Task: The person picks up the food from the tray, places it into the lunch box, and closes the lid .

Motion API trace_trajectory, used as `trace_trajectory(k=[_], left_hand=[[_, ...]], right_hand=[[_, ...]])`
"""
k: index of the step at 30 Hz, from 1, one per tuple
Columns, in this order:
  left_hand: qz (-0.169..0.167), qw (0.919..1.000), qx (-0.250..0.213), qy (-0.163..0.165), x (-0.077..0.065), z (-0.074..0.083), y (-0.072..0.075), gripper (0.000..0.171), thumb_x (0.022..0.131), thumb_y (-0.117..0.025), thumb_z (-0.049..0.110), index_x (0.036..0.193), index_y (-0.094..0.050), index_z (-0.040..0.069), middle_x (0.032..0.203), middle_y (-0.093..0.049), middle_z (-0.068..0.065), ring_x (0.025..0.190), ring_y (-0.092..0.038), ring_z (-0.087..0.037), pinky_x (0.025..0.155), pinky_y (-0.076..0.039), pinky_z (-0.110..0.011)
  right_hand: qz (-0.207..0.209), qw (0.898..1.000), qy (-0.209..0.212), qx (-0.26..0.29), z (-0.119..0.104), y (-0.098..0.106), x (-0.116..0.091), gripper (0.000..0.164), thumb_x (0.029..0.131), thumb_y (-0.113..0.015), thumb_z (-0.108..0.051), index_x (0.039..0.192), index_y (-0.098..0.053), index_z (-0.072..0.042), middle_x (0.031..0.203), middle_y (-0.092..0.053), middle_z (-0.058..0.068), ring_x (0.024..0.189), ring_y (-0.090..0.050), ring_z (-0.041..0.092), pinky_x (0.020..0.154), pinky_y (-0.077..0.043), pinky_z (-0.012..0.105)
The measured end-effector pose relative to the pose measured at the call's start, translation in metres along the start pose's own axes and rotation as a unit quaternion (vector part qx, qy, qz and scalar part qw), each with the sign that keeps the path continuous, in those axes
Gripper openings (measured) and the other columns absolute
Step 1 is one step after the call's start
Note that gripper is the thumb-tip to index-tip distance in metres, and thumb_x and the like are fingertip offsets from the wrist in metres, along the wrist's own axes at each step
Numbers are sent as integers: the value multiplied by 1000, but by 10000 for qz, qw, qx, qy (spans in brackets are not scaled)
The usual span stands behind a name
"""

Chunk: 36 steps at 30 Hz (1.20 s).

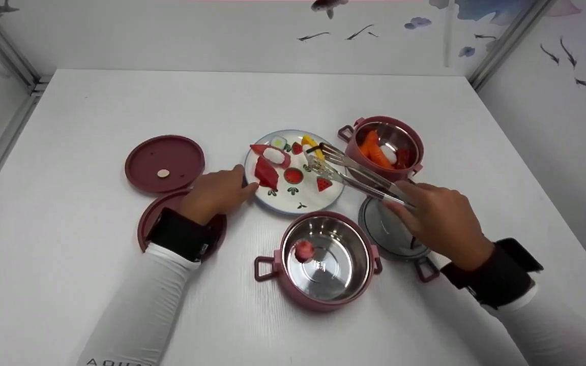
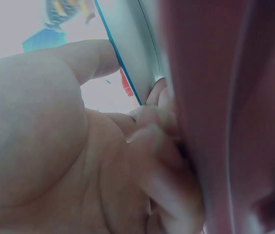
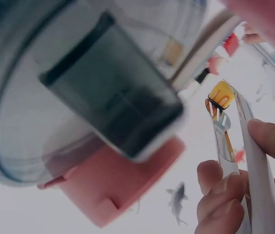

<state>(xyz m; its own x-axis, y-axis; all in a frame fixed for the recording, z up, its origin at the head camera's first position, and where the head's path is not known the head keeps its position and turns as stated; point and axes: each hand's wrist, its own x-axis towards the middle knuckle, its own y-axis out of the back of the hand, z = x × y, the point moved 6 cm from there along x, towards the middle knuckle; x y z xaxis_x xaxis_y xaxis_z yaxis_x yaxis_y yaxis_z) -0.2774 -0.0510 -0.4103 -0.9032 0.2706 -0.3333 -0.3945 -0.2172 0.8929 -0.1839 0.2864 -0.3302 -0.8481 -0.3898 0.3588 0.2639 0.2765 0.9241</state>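
My left hand (image 1: 219,193) pinches the left rim of a white patterned plate (image 1: 316,201), thumb on the upper side and fingers beneath. Metal tongs (image 1: 372,176) are gripped in my right hand (image 1: 440,221), their tips over the plate's upper right. Right at those tips is a toy sushi piece with a yellow top (image 3: 221,93) and a black band. Red toy sushi (image 1: 266,174), a red-and-white piece (image 1: 275,156) and a small green-centred roll (image 1: 279,143) lie on the plate's left half.
In front stands a pink pot (image 1: 318,304) holding a round pink piece (image 1: 304,250). Another pot (image 1: 415,134), back right, contains carrots (image 1: 372,147). A glass lid (image 1: 387,229) lies below my right hand. Two dark red dishes (image 1: 166,147) are at left, one bearing a tan disc (image 1: 163,174).
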Motion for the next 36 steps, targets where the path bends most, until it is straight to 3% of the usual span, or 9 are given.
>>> trace_trajectory(k=[7,11,16,23,36], left_hand=[[4,10000,-53,8,0,-1,-2,53,103,-41,49,129,-48,3,117,-64,-22,113,-62,-39,95,-47,-55],[-19,10000,-85,37,1,-3,-3,56,103,-41,49,135,-46,2,119,-63,-22,115,-61,-38,96,-46,-55],[-28,9999,-113,46,0,-3,-3,55,103,-41,48,133,-46,2,115,-63,-21,109,-61,-37,94,-47,-53],[-33,10000,-80,27,0,-3,2,55,103,-41,48,133,-45,1,117,-62,-22,109,-60,-38,94,-46,-54],[-61,9999,-82,53,0,0,0,57,103,-41,48,136,-44,1,120,-62,-23,112,-60,-38,96,-45,-55]], right_hand=[[575,9978,343,-11,-17,35,-50,43,76,-86,-16,116,-73,-7,87,-76,10,55,-60,9,50,-48,25],[456,9984,338,26,-26,45,-76,51,68,-91,-15,116,-74,-10,81,-74,4,54,-54,1,49,-42,15],[281,9988,407,30,-34,46,-98,57,61,-94,-15,114,-74,-14,74,-71,-5,56,-55,-3,49,-40,11],[425,9979,466,143,-32,47,-113,58,59,-94,-13,114,-75,-17,73,-69,-10,56,-57,-3,50,-40,12],[418,9984,387,26,-26,45,-117,57,60,-94,-15,114,-76,-16,72,-70,-8,57,-59,-1,49,-40,13]])
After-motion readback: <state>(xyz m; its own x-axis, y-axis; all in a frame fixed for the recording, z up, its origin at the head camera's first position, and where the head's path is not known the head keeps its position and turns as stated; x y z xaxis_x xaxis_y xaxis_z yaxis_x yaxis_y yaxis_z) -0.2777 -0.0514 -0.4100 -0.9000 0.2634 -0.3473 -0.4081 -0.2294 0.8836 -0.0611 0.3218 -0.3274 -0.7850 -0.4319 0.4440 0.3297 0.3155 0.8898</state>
